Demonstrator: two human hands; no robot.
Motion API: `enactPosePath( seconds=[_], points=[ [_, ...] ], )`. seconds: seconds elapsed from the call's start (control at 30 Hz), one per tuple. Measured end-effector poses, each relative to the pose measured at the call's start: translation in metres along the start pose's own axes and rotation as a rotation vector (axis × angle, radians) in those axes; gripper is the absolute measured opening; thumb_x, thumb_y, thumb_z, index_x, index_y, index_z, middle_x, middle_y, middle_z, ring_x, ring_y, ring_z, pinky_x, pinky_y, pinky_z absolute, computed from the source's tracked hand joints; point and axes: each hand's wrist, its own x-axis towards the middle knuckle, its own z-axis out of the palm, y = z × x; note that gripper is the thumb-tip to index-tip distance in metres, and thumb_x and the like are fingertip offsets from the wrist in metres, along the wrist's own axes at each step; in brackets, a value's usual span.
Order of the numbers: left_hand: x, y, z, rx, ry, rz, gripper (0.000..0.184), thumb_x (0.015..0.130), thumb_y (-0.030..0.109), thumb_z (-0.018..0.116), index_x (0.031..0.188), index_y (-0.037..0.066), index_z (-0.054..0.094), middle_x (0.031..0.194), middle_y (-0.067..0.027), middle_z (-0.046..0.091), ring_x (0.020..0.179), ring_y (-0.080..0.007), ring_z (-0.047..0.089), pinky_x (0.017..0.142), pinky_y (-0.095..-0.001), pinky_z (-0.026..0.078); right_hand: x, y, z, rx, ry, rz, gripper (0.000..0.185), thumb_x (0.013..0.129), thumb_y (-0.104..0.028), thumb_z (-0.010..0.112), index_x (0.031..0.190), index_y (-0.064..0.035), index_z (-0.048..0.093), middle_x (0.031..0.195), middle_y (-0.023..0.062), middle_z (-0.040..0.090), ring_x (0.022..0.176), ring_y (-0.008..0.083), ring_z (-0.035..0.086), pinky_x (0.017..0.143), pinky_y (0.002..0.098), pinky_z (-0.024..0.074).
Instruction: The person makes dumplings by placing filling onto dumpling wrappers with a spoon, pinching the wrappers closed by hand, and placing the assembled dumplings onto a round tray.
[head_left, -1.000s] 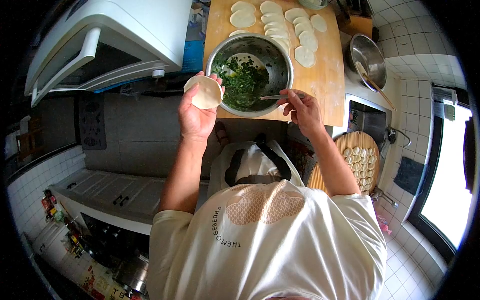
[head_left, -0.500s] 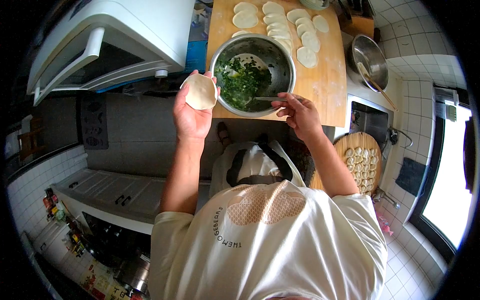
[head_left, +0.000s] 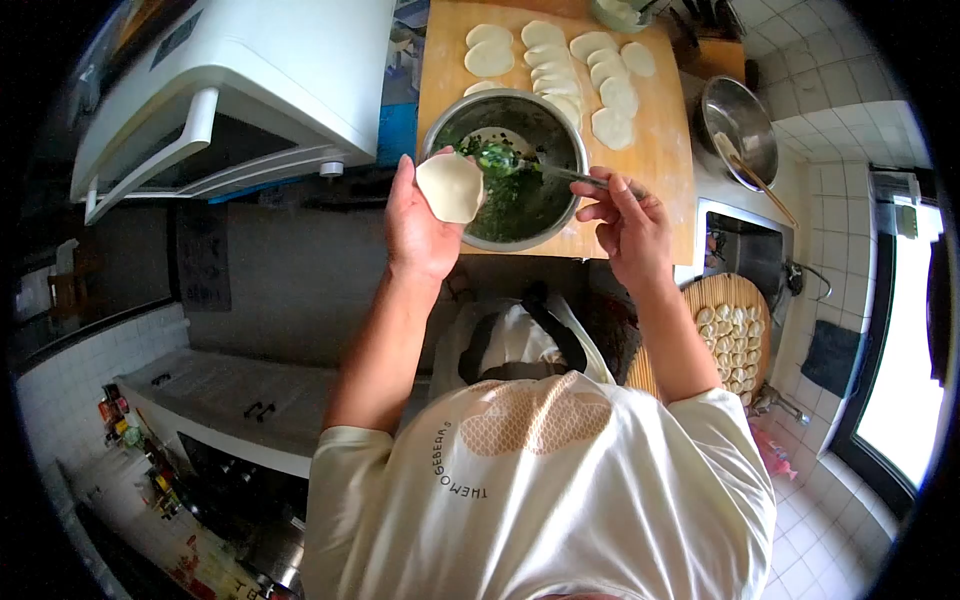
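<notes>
On the palm and fingers of my left hand (head_left: pixel 422 238) lies a round dumpling wrapper (head_left: pixel 450 188), at the near left rim of a metal mixing bowl (head_left: pixel 575 200). My right hand (head_left: pixel 637 228) grips the handle of a metal spoon (head_left: pixel 585 180) from the right side. The spoon's head carries chopped green filling (head_left: pixel 497 158) above the bowl, close to the wrapper's upper right edge. More green filling sits inside the bowl, partly hidden by the spoon and my left hand.
Several flat wrappers (head_left: pixel 553 75) lie in overlapping rows on the wooden board (head_left: pixel 655 190). Another metal bowl (head_left: pixel 740 125) with a wooden stick stands right, by the sink (head_left: pixel 745 240). Several shaped dumplings (head_left: pixel 735 340) cover a round tray. A white appliance (head_left: pixel 290 80) stands left.
My left hand has moved right with the wrapper, now overlapping the bowl's rim. The spoon has risen out of the bowl loaded with filling, and my right hand has shifted right.
</notes>
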Motion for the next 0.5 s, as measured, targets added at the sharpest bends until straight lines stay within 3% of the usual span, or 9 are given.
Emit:
enactPosePath(
  seconds=[0.1, 0.17, 0.2, 0.3, 0.5],
  points=[
    [0.006, -0.01, 0.014, 0.002, -0.004, -0.034, 0.055, 0.091, 0.046, 0.029, 0.117, 0.0, 0.045, 0.111, -0.0159, 0.054, 0.102, -0.0269, 0.052, 0.088, -0.0407, 0.042, -0.013, 0.004, 0.015, -0.076, -0.025, -0.116, 0.024, 0.093, -0.018, 0.042, 0.102, 0.0001, 0.053, 0.089, 0.0117, 0.064, 0.067, 0.0135, 0.063, 0.042, 0.0185, 0.0403],
    [0.013, -0.016, 0.018, -0.034, -0.055, -0.055, 0.058, 0.09, 0.048, 0.027, 0.117, 0.0, 0.045, 0.111, -0.0164, 0.053, 0.104, -0.0271, 0.051, 0.09, -0.0407, 0.04, -0.021, 0.015, 0.023, -0.559, -0.106, -0.468, 0.021, 0.092, -0.01, 0.04, 0.102, 0.0032, 0.054, 0.091, 0.0135, 0.063, 0.068, 0.0134, 0.063, 0.044, 0.0166, 0.0405],
    [0.013, -0.017, 0.021, -0.038, -0.057, -0.084, 0.06, 0.09, 0.05, 0.026, 0.117, 0.0, 0.045, 0.112, -0.0169, 0.053, 0.105, -0.0275, 0.05, 0.092, -0.041, 0.037, -0.021, 0.019, 0.021, -0.699, -0.128, -0.628, 0.019, 0.089, 0.0, 0.041, 0.101, 0.0056, 0.054, 0.088, 0.0141, 0.063, 0.071, 0.0167, 0.063, 0.056, 0.0221, 0.0481],
    [0.018, -0.02, 0.019, -0.087, -0.056, -0.087, 0.061, 0.09, 0.051, 0.026, 0.117, -0.001, 0.045, 0.112, -0.0169, 0.053, 0.105, -0.0277, 0.05, 0.092, -0.0416, 0.036, -0.027, 0.014, 0.02, -0.875, -0.19, -0.793, 0.018, 0.086, 0.005, 0.043, 0.099, 0.0062, 0.055, 0.085, 0.0149, 0.063, 0.073, 0.019, 0.064, 0.064, 0.0265, 0.0504],
    [0.02, -0.02, 0.019, -0.118, -0.09, -0.099, 0.061, 0.089, 0.051, 0.028, 0.114, -0.002, 0.046, 0.11, -0.0172, 0.053, 0.104, -0.0282, 0.05, 0.093, -0.0427, 0.036, -0.023, 0.013, 0.016, -0.935, -0.21, -1.007, 0.02, 0.081, 0.009, 0.046, 0.098, 0.0049, 0.056, 0.085, 0.0145, 0.063, 0.073, 0.0196, 0.064, 0.064, 0.0277, 0.0513]
  ],
)
